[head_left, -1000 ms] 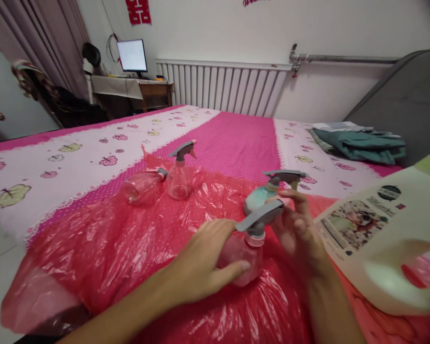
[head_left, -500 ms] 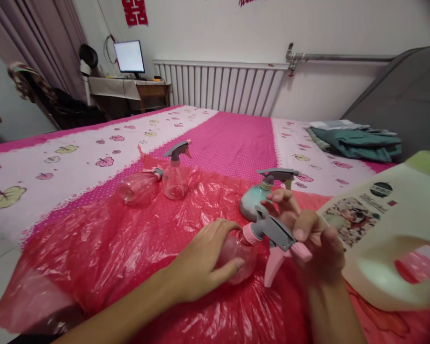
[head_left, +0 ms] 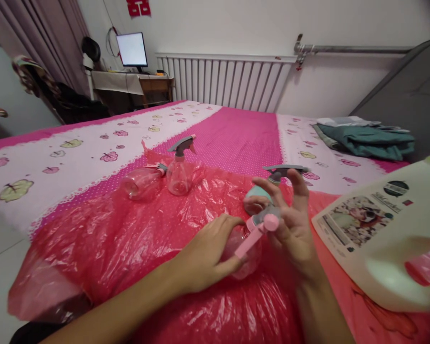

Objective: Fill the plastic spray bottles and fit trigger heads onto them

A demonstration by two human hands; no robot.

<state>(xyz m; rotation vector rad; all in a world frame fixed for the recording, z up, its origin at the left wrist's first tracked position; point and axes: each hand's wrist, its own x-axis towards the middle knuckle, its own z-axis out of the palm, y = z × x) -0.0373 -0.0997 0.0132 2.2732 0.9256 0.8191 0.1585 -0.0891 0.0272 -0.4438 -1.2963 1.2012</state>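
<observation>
My left hand (head_left: 204,253) is wrapped round the body of a small clear pink spray bottle (head_left: 249,255) lying tilted on a red plastic sheet (head_left: 129,248). My right hand (head_left: 290,220) holds the bottle's grey and pink spray head (head_left: 263,224) at the neck, thumb and palm against it, the other fingers spread upward. The pink trigger points down and left toward my left hand. Just behind my right hand stands a teal spray bottle (head_left: 260,193) with a grey head.
Two more clear pink spray bottles sit farther left on the sheet, one upright (head_left: 179,174), one lying down (head_left: 141,181). A large white jug (head_left: 387,234) is close at the right. Folded green clothes (head_left: 365,141) lie on the pink bedspread (head_left: 236,138). Beyond are a radiator, desk and monitor.
My right hand has turned the spray head on the bottle's neck, so the trigger swung from pointing right to down-left. My left hand stayed on the bottle, which tipped over from upright.
</observation>
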